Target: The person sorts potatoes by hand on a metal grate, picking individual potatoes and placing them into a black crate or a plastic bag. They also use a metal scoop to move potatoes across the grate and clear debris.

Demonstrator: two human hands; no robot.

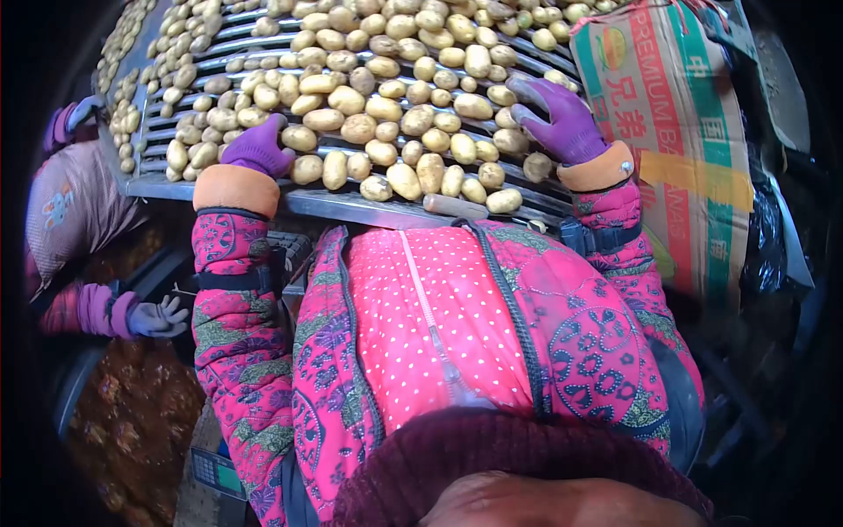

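Many potatoes (358, 128) lie spread over a slatted metal rack (351, 207). My left hand (260, 147), in a purple glove, rests at the near left part of the pile, its fingers beside a potato; whether it grips one is unclear. On the right, my right hand (559, 119) wears a purple glove with grey fingertips. Its fingers are spread over the potatoes at the pile's right side, and nothing is held in it. A knife-like handle (455, 206) lies at the rack's near edge between my hands.
A printed cardboard sheet (672, 132) stands along the rack's right side. At the left is a co-worker's apron (75, 211), with one gloved hand (158, 317) low and another (85, 111) at the rack. A device with a green screen (218, 472) sits at lower left.
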